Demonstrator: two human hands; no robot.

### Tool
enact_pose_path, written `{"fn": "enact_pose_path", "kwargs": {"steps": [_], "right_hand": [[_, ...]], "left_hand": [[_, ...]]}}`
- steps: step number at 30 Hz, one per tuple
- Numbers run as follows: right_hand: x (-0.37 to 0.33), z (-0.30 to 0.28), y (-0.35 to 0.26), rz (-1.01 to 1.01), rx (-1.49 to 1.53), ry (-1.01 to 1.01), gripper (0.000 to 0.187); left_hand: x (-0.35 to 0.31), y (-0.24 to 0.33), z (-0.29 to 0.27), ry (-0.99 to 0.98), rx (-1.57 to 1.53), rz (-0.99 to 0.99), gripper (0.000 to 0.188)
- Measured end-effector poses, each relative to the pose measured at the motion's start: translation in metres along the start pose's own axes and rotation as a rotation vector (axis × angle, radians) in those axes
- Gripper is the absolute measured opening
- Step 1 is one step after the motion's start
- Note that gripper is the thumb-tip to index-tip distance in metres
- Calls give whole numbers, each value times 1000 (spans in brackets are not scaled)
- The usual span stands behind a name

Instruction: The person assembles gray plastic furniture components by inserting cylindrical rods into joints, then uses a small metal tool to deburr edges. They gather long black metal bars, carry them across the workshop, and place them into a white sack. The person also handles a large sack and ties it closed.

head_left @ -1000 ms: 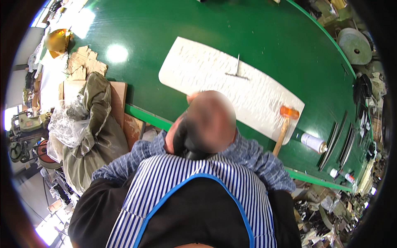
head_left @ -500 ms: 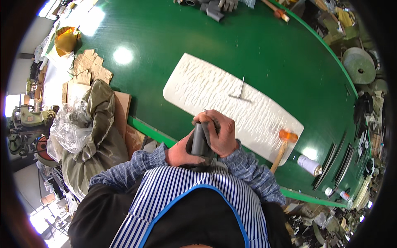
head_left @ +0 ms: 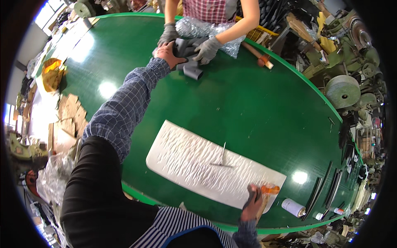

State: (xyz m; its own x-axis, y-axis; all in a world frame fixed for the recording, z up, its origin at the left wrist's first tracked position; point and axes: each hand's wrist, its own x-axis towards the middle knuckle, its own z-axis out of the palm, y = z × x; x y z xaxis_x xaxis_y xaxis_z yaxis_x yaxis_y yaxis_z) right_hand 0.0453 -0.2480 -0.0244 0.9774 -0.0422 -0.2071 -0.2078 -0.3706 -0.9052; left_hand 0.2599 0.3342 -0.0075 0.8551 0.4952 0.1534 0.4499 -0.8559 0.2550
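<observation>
My left hand (head_left: 167, 56) reaches across the table to the pile of dark grey pieces. Its thumb is stretched away from the fingers, and it touches or sits just over a grey piece. A hollow grey piece (head_left: 192, 70) lies beside it. Near me, my right hand (head_left: 252, 202) is closed at the wooden handle of a mallet with an orange head (head_left: 270, 189). The mallet rests at the right end of a white, ridged board (head_left: 190, 165). A metal T-shaped tool (head_left: 222, 159) lies on the board's middle.
Across the table, a co-worker's grey-gloved hands (head_left: 208, 49) handle the grey pieces beside bubble wrap (head_left: 194, 28). Another mallet (head_left: 263, 60) lies at the far edge. A spray can (head_left: 292, 207) and dark strips (head_left: 318, 194) lie right; torn cardboard (head_left: 71, 109) lies left.
My hands have parted from the grey piece they held together. The left has gone far forward to the pile; the right has moved to the mallet. The view has shifted toward a co-worker.
</observation>
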Motion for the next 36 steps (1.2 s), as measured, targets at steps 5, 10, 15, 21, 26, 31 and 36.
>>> {"fn": "enact_pose_path", "kwargs": {"steps": [5,10,15,21,26,31,36], "right_hand": [[-36,-45,49,265,179,310,25],[-73,-78,82,270,-83,427,27],[-112,-110,100,240,-204,450,24],[-185,-157,146,419,-485,729,26],[-156,-209,168,281,-205,761,46],[-27,-272,194,-101,-48,713,98],[79,-285,216,-105,465,421,78]], "left_hand": [[72,18,23,-201,192,-153,108],[96,0,57,-114,286,-2,82],[130,-76,102,-149,214,154,81],[50,-104,84,321,-203,468,64],[-184,-53,20,193,-303,594,54],[-410,47,-16,-164,-571,424,56],[-558,189,-10,-364,-593,328,60]]}}
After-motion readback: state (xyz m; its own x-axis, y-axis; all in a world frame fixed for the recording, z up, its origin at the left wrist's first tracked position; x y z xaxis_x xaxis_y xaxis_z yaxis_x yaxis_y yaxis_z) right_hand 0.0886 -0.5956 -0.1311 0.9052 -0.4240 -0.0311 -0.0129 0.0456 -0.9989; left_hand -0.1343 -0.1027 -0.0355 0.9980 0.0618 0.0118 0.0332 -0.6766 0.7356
